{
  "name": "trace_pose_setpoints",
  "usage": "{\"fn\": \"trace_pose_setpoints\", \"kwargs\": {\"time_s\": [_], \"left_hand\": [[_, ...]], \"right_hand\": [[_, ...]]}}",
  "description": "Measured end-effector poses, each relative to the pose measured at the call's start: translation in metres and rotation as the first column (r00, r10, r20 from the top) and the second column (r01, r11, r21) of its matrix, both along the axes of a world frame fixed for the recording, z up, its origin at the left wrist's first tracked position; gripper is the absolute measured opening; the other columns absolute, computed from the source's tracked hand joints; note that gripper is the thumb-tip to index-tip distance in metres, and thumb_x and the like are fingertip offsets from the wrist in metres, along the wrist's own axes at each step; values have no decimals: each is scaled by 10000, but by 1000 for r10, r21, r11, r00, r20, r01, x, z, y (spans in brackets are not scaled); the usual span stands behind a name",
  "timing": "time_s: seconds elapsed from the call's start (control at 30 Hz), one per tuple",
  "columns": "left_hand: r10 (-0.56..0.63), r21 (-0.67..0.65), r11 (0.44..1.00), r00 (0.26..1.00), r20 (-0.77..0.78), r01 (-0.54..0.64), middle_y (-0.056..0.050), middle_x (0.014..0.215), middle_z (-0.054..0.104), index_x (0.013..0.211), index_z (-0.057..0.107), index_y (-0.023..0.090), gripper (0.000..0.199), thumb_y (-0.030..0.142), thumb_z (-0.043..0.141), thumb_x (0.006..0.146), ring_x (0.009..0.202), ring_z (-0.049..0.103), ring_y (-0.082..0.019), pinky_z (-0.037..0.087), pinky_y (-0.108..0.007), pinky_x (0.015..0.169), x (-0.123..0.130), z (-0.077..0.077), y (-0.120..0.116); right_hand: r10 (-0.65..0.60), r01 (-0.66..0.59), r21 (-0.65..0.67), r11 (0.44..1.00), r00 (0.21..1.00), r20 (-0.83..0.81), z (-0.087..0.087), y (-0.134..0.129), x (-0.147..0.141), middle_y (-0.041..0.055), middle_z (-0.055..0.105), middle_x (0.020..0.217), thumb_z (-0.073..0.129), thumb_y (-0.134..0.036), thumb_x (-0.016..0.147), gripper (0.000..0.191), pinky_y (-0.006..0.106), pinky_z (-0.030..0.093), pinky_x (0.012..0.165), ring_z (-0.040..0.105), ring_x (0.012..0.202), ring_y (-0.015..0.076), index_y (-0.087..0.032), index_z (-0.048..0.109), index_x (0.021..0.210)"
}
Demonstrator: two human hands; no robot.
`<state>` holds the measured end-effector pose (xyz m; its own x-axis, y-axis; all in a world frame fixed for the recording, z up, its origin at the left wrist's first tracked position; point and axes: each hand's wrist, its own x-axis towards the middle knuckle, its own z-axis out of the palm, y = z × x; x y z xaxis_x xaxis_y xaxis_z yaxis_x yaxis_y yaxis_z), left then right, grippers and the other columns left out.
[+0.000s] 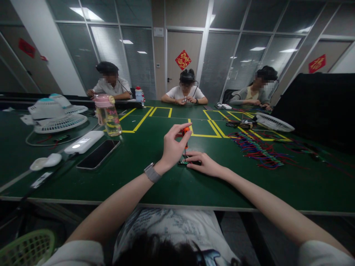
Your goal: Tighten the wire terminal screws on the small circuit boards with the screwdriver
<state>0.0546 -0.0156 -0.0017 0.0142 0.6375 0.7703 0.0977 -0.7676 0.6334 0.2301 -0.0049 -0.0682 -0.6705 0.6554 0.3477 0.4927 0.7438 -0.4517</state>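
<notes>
An orange-handled screwdriver (pixel 186 142) stands nearly upright, with the thumb and fingers of my left hand (pixel 172 147) closed around its handle. Its thin shaft points down onto a small green circuit board (pixel 182 163) lying on the table. My right hand (pixel 205 163) rests low on the table, its fingers gripping the board from the right and covering part of it. A dark part shows under those fingers, too small to make out.
A phone (pixel 98 154), a white power bank (pixel 84 142), a pink-lidded bottle (pixel 108 115) and white fans (pixel 59 122) stand left. Wired circuit boards (pixel 256 147) and another fan (pixel 274 122) lie right. Several people sit across the green table (pixel 155 188).
</notes>
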Motion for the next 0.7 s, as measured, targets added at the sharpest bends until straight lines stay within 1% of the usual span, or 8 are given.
{"fn": "trace_pose_setpoints", "kwargs": {"time_s": [0.13, 0.23, 0.33, 0.4, 0.5, 0.57, 0.63, 0.7], "left_hand": [[149, 80, 986, 987, -58, -145, -29, 932, 518, 978, 709, 233, 184, 286, 672, 807, 830, 552, -115, 491, -236, 759, -2, 2, 0], [40, 27, 999, 999, -31, -39, -57, 1056, 549, 1089, 670, 233, 247, 282, 498, 918, 928, 577, -131, 507, -244, 787, -2, 1, 1], [-103, -46, 994, 994, 27, 104, -70, 1096, 607, 1199, 599, 222, 311, 287, 426, 949, 889, 615, -131, 533, -246, 736, 0, -1, 2], [-91, -41, 995, 996, 24, 92, -58, 1026, 621, 1172, 615, 220, 289, 300, 491, 923, 829, 614, -123, 532, -240, 711, 1, -2, 2], [46, 36, 998, 998, -39, -44, -36, 944, 566, 1019, 688, 218, 200, 297, 612, 853, 805, 577, -113, 511, -239, 735, -1, -1, 0], [107, 60, 993, 992, -71, -103, -38, 957, 532, 994, 702, 222, 184, 297, 616, 849, 837, 564, -116, 501, -250, 780, -2, 1, -1], [75, 43, 997, 994, -73, -72, -52, 1037, 539, 1070, 680, 235, 232, 285, 528, 903, 912, 573, -129, 499, -264, 820, -2, 2, -1], [-31, -4, 1000, 999, -32, 31, -66, 1139, 563, 1174, 623, 241, 305, 263, 416, 951, 981, 589, -142, 513, -274, 824, -2, 1, -1]], "right_hand": [[3, -3, 6, 1000, 1000, -1, 0, 0, 0, 106, 601, 1293, 589, -335, 878, 288, 445, 423, 1041, 553, 1207, 257, -229, 697, 1123], [11, -11, 14, 1000, 1000, -4, -1, 1, 1, 104, 607, 1286, 588, -333, 879, 289, 443, 427, 1038, 556, 1205, 253, -235, 692, 1130], [12, -12, 13, 1000, 1000, 0, -1, 1, 1, 110, 605, 1288, 585, -335, 881, 297, 439, 428, 1036, 556, 1205, 254, -229, 688, 1138], [9, -9, 9, 1000, 1000, 1, -1, 1, 1, 109, 602, 1291, 583, -339, 882, 298, 437, 430, 1035, 556, 1204, 253, -231, 687, 1140], [6, -6, 4, 1000, 1000, -3, 0, 0, 0, 101, 601, 1295, 582, -344, 882, 294, 439, 426, 1039, 554, 1207, 253, -238, 690, 1135], [5, -5, -1, 1000, 1000, -5, 0, 0, 0, 105, 602, 1292, 583, -342, 881, 295, 441, 422, 1042, 552, 1209, 255, -233, 691, 1133], [6, -6, -3, 1000, 1000, -7, -1, 0, 1, 109, 604, 1289, 583, -338, 881, 297, 438, 418, 1046, 550, 1211, 255, -226, 691, 1134], [8, -8, -5, 1000, 1000, -7, -1, 0, 1, 112, 600, 1294, 582, -339, 882, 301, 434, 413, 1049, 547, 1215, 253, -224, 689, 1139]]}}
